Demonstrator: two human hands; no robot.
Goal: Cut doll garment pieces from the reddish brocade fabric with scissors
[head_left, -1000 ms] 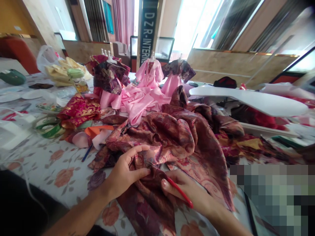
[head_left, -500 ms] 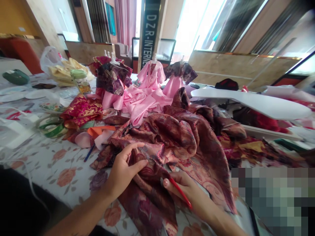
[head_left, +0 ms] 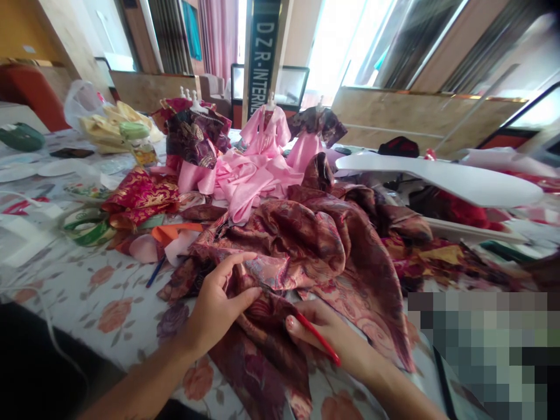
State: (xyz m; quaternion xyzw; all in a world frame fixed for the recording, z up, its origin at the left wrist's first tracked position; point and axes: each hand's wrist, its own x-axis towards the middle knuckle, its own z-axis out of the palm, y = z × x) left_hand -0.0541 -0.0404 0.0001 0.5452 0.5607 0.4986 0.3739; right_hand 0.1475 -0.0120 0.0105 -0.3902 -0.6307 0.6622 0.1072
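Note:
A large piece of reddish-brown paisley brocade fabric (head_left: 301, 245) lies in loose folds across the table before me. My left hand (head_left: 219, 309) grips it from the left, thumb on top and index finger stretched along a fold. On the right, my right hand (head_left: 324, 329) is closed around a slim red tool (head_left: 321, 341), its tip hidden at the fabric, so its exact kind does not show. The thumb of that hand rests near the edge of the cloth, close to my left thumb. A pointed end of the fabric hangs down toward me between both forearms.
Pink satin cloth (head_left: 258, 178) and small dress forms in doll-sized clothes, one a pink dress (head_left: 266, 128), stand behind the brocade. At left are magenta-gold fabric (head_left: 140, 198), green tape rolls (head_left: 87, 226), a blue pen (head_left: 156, 272) and a lidded jar (head_left: 137, 146). A white board (head_left: 437, 175) lies right.
The whole view has shifted slightly. Both hands keep nearly the same grip, and the red tool stays at about the same spot on the fabric.

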